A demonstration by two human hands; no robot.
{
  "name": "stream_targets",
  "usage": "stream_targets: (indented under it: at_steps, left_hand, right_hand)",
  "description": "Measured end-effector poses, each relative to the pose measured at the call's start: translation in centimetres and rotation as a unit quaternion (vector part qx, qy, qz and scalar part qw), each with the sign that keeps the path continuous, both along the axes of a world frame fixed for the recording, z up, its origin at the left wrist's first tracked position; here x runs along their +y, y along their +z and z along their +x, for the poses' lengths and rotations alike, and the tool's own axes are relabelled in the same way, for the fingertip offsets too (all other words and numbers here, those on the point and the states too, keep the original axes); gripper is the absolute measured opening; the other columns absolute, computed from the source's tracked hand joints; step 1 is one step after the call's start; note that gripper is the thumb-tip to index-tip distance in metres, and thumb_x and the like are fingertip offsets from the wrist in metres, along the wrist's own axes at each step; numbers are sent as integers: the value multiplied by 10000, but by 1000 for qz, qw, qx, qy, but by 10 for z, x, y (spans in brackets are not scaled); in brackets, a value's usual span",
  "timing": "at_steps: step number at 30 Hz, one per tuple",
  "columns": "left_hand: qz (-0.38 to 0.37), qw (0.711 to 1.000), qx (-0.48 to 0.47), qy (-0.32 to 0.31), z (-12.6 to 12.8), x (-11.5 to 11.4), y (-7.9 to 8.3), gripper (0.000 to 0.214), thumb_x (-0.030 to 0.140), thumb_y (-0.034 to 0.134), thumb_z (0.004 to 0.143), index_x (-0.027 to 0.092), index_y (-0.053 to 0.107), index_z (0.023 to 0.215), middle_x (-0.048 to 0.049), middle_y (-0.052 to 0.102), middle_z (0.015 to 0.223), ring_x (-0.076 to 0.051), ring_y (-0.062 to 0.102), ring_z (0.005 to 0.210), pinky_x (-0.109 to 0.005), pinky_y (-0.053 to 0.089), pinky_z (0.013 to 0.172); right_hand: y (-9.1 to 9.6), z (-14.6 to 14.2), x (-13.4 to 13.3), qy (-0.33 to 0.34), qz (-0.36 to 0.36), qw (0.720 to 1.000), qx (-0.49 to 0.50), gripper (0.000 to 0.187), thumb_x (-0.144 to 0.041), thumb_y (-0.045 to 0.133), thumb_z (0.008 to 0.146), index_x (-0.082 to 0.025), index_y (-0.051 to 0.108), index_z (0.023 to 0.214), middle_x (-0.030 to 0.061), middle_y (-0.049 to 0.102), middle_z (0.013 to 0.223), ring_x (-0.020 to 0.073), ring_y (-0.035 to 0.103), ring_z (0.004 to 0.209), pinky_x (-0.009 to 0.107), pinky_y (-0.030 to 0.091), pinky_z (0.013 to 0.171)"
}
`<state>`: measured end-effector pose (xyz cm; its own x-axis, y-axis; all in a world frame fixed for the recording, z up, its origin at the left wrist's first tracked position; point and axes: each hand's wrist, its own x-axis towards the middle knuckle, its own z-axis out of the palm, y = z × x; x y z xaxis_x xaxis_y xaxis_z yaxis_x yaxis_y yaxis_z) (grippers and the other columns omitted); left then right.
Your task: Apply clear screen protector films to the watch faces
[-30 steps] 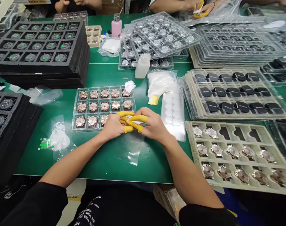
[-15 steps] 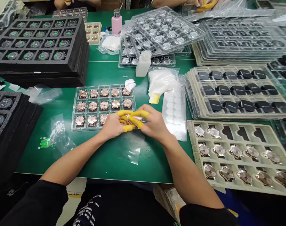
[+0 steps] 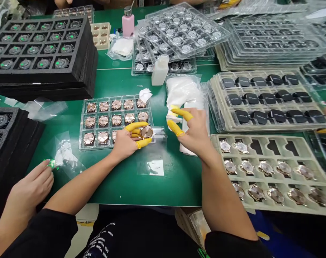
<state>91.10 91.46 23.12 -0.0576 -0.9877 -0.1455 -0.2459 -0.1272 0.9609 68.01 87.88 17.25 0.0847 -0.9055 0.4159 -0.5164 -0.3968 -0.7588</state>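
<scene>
My left hand [image 3: 126, 139], with yellow finger cots, pinches a rose-gold watch case [image 3: 146, 132] just right of a clear tray of rose-gold watch cases [image 3: 82, 123]. A clear plastic sleeve [image 3: 159, 133] sticks out beside the case. My right hand [image 3: 193, 132] is apart from it, fingers spread and holding nothing, hovering over a sheet of white round pads [image 3: 191, 107]. A small clear film [image 3: 150, 167] lies on the green mat below my hands.
Another person's hand [image 3: 31, 182] reaches in at lower left near green stickers [image 3: 50, 163]. Black foam trays [image 3: 79, 68] stand at left. A beige tray of watches [image 3: 262, 148] and trays with black parts [image 3: 219, 104] lie at right. White bottle [image 3: 159, 70] and pink bottle [image 3: 128, 21] stand behind.
My hands were joined on the watch case; now the right hand has let go and moved right over the pads. Another person's hand has entered at lower left.
</scene>
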Motion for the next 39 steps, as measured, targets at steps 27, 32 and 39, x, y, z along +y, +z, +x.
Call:
stream_targets:
  at_steps: [27, 32, 39]
  left_hand:
    - [-76, 988, -88, -97, 6, -2, 13, 575, 299, 890, 640, 157, 732, 1174, -60, 779, 939, -181, 738, 854, -297, 628, 860]
    - [-71, 986, -114, -101, 8, -1, 12, 576, 283, 871, 649, 173, 732, 1198, -35, 779, 884, -163, 742, 785, -298, 649, 846]
    - [-13, 995, -60, -73, 6, 0, 11, 591, 219, 872, 596, 168, 729, 1167, -28, 773, 878, -139, 728, 736, -249, 647, 744]
  right_hand:
    - [23, 3, 11, 223, 223, 940, -130, 407, -535, 758, 836, -221, 706, 1089, 26, 704, 799, 178, 624, 743, 340, 495, 715]
    - [26, 0, 11, 226, 184, 951, -102, 221, -422, 739, 854, -218, 716, 937, 22, 721, 810, 173, 651, 744, 317, 508, 701]
    - [23, 3, 12, 224, 135, 965, -21, 67, -235, 642, 854, -224, 706, 873, 2, 732, 787, 185, 655, 742, 371, 454, 778]
